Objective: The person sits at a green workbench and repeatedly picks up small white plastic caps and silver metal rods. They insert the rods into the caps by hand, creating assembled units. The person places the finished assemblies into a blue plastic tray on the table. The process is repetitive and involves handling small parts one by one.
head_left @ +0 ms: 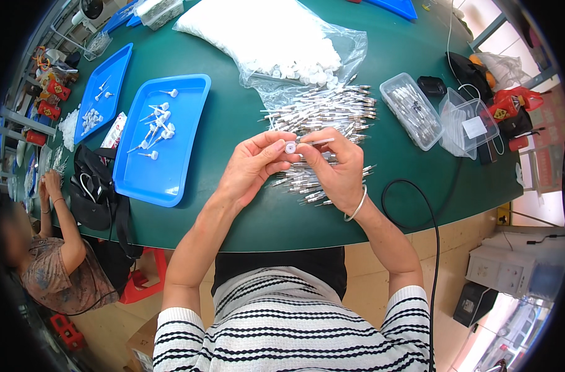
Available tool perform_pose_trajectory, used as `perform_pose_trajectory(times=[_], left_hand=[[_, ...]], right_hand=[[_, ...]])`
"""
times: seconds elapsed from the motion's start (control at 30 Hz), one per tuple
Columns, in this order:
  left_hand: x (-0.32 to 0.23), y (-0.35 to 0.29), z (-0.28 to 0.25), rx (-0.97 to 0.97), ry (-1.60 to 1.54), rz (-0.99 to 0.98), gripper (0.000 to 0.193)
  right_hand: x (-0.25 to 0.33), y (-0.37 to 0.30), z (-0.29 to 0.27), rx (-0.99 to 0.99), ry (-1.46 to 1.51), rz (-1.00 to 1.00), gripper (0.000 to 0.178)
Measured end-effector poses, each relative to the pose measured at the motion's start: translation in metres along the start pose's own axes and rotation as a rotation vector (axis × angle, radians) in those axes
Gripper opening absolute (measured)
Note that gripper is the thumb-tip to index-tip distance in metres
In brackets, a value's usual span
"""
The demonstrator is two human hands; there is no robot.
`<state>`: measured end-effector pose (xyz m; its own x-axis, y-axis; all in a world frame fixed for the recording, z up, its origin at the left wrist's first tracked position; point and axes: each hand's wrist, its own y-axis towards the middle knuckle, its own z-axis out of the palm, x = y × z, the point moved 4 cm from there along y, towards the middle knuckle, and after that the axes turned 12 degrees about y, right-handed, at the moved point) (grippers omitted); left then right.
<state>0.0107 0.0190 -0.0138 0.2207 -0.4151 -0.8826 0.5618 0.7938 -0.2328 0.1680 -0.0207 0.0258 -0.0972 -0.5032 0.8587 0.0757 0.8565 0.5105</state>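
Observation:
My left hand point(253, 166) pinches a small round white cap point(290, 147) between thumb and fingertips, over the green table point(251, 223). Close beside it, my right hand point(339, 170) grips a thin rod point(321, 141) that reaches toward the cap. Whether the rod's end sits in the cap is hidden by my fingers. Under and behind my hands lies a loose heap of thin metal-and-white rods point(332, 111). A clear plastic bag point(251, 31) spills white caps at the heap's far side. Left of me, a blue tray point(177, 155) holds several rods with white caps on them.
Another blue tray point(118, 74) with small pieces stands farther left. A clear box point(432, 139) of rods and an empty-looking clear container point(462, 124) sit at right. A black cable point(436, 248) hangs over the front edge. A co-worker point(53, 266) sits at left near a black bag point(87, 180).

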Motion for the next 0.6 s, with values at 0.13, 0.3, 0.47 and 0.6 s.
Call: perform_pose_trajectory(times=[0.13, 0.3, 0.47, 0.6], left_hand=[[-0.0007, 0.0, -0.0009, -0.01, 0.045, 0.014, 0.025], [-0.0008, -0.0002, -0.0006, -0.011, 0.051, 0.02, 0.024], [-0.0017, -0.0004, -0.0002, -0.008, 0.047, 0.026, 0.024], [-0.0005, 0.0001, -0.0001, -0.002, 0.05, 0.022, 0.024]], right_hand=[[0.0022, 0.0012, -0.0012, 0.006, 0.008, 0.02, 0.012], [0.0027, 0.0008, -0.0008, 0.005, 0.012, 0.024, 0.011], [0.0033, 0.0012, 0.0003, 0.017, 0.012, 0.036, 0.01], [0.0022, 0.0006, 0.0006, 0.018, 0.007, 0.041, 0.01]])
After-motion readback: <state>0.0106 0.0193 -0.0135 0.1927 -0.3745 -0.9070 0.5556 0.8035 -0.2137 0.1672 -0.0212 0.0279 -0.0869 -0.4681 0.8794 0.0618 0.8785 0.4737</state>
